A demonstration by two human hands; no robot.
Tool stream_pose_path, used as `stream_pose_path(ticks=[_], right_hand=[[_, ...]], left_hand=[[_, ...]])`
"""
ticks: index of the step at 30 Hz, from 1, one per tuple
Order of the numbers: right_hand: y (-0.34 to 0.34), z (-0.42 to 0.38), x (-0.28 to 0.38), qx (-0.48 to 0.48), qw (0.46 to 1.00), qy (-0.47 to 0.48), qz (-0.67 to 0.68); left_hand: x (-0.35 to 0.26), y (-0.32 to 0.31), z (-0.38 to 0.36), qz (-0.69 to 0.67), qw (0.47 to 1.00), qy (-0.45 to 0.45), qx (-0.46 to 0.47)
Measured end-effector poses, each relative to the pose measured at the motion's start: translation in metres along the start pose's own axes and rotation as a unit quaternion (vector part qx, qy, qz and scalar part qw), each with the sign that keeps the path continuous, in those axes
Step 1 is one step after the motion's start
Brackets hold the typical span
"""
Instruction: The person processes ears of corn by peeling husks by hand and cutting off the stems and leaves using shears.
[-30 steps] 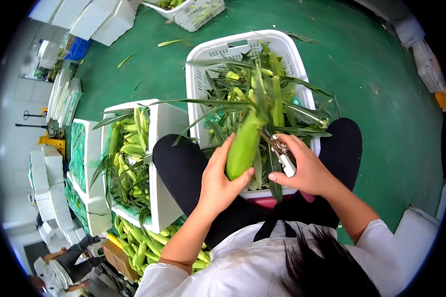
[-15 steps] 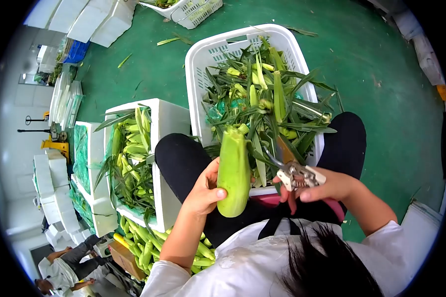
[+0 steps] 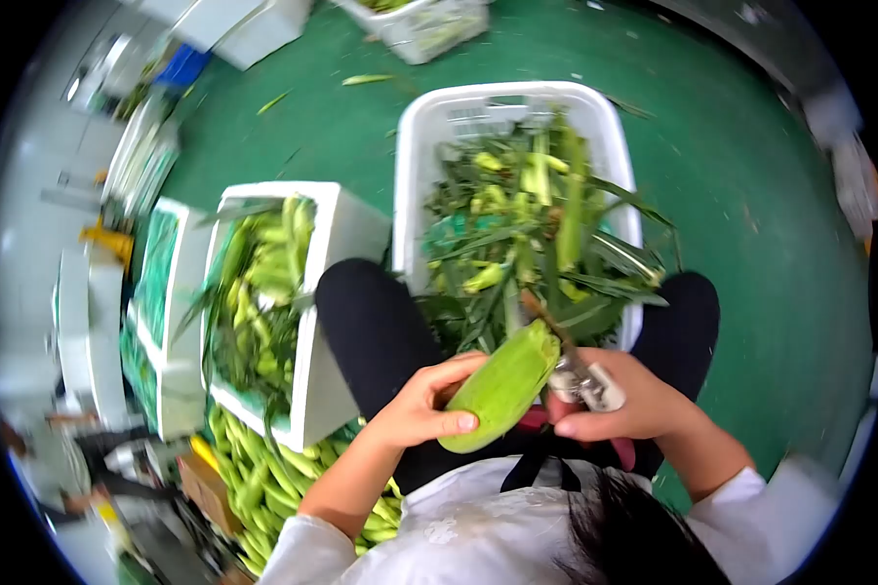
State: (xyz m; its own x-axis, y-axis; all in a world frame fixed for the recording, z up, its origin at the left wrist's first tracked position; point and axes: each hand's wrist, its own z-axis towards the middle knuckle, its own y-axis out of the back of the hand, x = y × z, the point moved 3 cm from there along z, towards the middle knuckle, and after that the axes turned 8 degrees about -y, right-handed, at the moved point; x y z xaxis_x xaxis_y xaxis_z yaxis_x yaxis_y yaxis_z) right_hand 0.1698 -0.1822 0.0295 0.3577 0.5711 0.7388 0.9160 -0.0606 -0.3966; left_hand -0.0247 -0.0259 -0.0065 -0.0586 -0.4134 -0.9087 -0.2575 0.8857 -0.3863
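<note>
My left hand [image 3: 437, 402] grips an ear of corn [image 3: 500, 388] in its green husk, tilted with its cut end up and to the right. My right hand [image 3: 619, 395] is wrapped round a pair of pruning shears [image 3: 587, 383] with pale handles. The blades of the shears lie right at the cut end of the corn. Just beyond both hands, between the knees, stands a white plastic basket [image 3: 412, 185] heaped with green husk leaves and stalk trimmings [image 3: 517, 210].
On the left a white foam box [image 3: 346, 229] holds unhusked corn [image 3: 263, 273] with long leaves. More corn [image 3: 273, 487] lies piled on the floor beside my left arm. Further left are foam boxes with green plastic [image 3: 171, 390]. Another white basket [image 3: 429, 34] stands at the top.
The corn has gone from upright to tilted rightward. My right hand has brought the shears up to its cut end. The view has shifted slightly.
</note>
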Motion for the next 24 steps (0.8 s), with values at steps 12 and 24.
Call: stream_pose_path(ticks=[12,24], right_hand=[[-0.038,0.100,-0.111,0.017,0.992,-0.097,0.079],[-0.039,0.096,-0.138,-0.026,0.980,-0.135,0.142]], left_hand=[[0.107,0.035,-0.412,-0.354,0.518,-0.250,-0.737],[0.118,0.093,-0.671,-0.046,0.283,-0.370,-0.884]])
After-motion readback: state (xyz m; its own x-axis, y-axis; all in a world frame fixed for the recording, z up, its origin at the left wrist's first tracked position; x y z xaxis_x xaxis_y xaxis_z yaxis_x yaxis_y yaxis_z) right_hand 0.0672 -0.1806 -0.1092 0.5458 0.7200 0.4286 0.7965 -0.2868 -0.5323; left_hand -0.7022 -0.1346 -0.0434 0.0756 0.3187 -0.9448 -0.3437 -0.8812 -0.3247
